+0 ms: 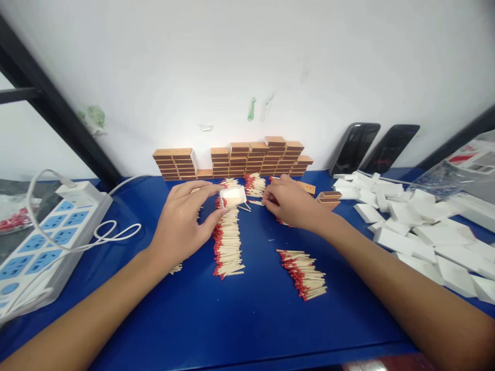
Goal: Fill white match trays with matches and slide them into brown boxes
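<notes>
My left hand (189, 211) grips a small white matchbox tray (238, 194) between thumb and fingers, with some matchsticks lying in it. Below the tray runs a long row of red-tipped matchsticks (229, 242) on the blue table. My right hand (286, 201) is closed in a pinch to the right of the tray; a pale matchstick (256, 202) pokes out at its fingertips. Just beyond lies another pile of matchsticks (254, 185). A separate pile of matchsticks (303, 275) lies nearer the front. More matchsticks are partly hidden under both hands.
Stacked matchboxes (253, 159) line the white wall. Several matchbox sleeves (328, 198) lie right of my right hand. White empty trays (421, 221) are heaped at the right, before two leaning phones (356, 147). A power strip (50, 242) with a white cable (116, 234) occupies the left.
</notes>
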### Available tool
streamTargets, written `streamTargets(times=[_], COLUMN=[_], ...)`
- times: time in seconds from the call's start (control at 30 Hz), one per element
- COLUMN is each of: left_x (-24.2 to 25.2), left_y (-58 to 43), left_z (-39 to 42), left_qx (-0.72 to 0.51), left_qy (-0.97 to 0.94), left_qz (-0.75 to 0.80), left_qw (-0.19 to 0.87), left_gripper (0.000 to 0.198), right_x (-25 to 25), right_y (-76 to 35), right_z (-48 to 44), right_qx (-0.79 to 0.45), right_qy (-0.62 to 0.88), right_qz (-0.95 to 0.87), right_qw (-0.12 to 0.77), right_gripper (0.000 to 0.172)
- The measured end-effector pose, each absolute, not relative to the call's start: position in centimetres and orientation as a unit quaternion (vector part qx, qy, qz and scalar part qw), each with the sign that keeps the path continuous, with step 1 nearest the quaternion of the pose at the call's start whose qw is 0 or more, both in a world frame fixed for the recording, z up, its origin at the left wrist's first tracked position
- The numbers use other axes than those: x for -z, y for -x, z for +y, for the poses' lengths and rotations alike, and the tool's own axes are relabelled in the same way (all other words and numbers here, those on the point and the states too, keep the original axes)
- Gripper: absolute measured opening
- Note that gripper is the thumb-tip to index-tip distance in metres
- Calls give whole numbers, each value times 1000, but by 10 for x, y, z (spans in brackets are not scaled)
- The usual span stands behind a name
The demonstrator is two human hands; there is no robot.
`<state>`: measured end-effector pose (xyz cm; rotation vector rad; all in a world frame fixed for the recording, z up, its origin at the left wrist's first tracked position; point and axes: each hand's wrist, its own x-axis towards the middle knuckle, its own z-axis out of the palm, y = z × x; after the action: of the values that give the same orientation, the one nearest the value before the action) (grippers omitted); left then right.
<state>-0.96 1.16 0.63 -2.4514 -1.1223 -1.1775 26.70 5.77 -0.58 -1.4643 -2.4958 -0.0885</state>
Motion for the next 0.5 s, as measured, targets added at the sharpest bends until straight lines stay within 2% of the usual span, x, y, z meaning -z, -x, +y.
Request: streamTargets(times=[0.23, 0.5], left_x=[-5, -5], left_y=[10, 9], left_z=[12, 13], left_qx=[400, 396], left_qy=[830, 833], left_qz=[-378, -375], left_qw=[97, 93], left_gripper=[26, 29], right_x=[6, 10], right_y=[-264, -257], right_z=[59, 61], right_qx=[72, 54], right_qy=[500, 485], right_qz=[-858, -860], right_qw=[94, 147], right_gripper=[25, 25])
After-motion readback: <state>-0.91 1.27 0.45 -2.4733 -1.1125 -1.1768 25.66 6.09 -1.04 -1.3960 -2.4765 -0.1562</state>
